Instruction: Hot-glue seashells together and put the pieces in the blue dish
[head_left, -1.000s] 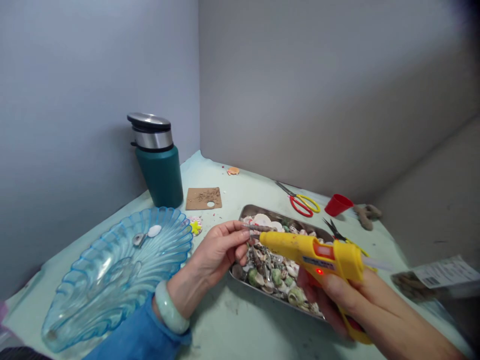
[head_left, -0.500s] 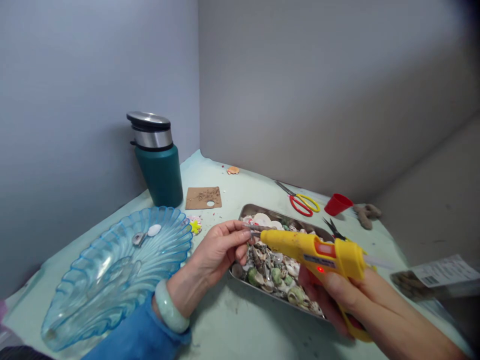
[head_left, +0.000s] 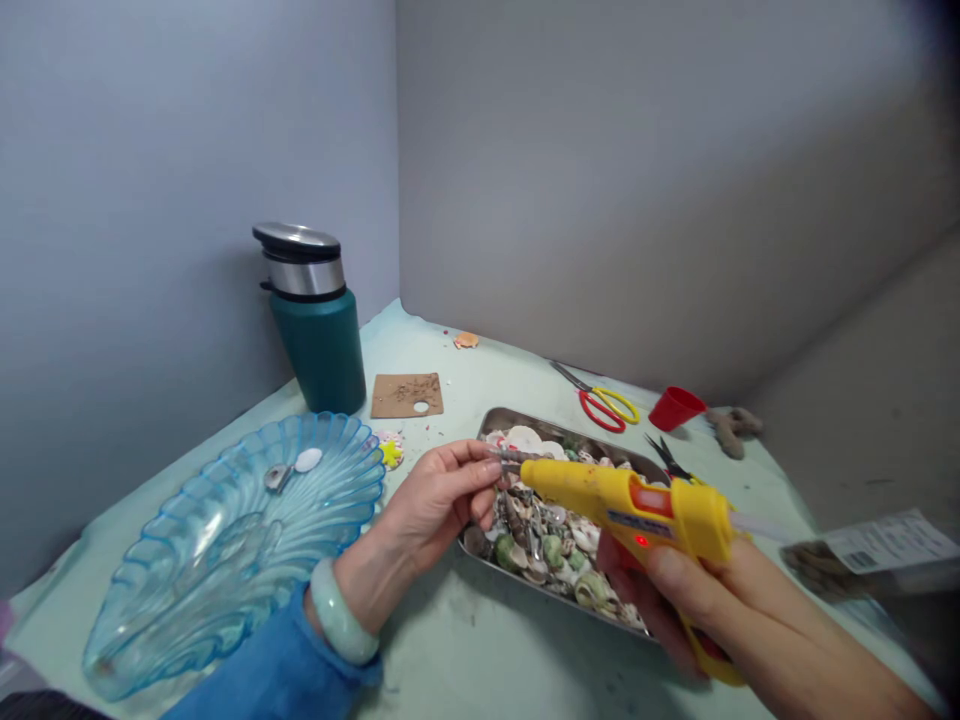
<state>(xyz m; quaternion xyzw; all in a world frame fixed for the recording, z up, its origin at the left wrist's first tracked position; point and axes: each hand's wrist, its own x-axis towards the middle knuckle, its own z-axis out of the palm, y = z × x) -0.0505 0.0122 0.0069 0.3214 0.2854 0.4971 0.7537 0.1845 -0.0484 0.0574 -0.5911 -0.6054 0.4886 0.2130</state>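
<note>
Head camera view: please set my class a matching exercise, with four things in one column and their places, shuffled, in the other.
Things:
1. yellow glue gun
2. shells
3. pale green bangle
4. white oval piece

Places:
A. in the metal tray
B. in the blue dish
C. in the right hand
D. around the left wrist

Pairs: 1-C, 2-A, 3-D, 4-B

glue gun lettering (head_left: 640, 524) blurred, sleeve (head_left: 274, 655) cut off

Yellow pistol-shaped plastic glue gun (head_left: 577, 482), smooth, scuffed; blue translucent shell-shaped dish (head_left: 322, 510), glossy, ribbed; silvery rectangular metal tray (head_left: 504, 420), dull sheen; brown rectangular cardboard piece (head_left: 390, 396), matt, rough-speckled.
</note>
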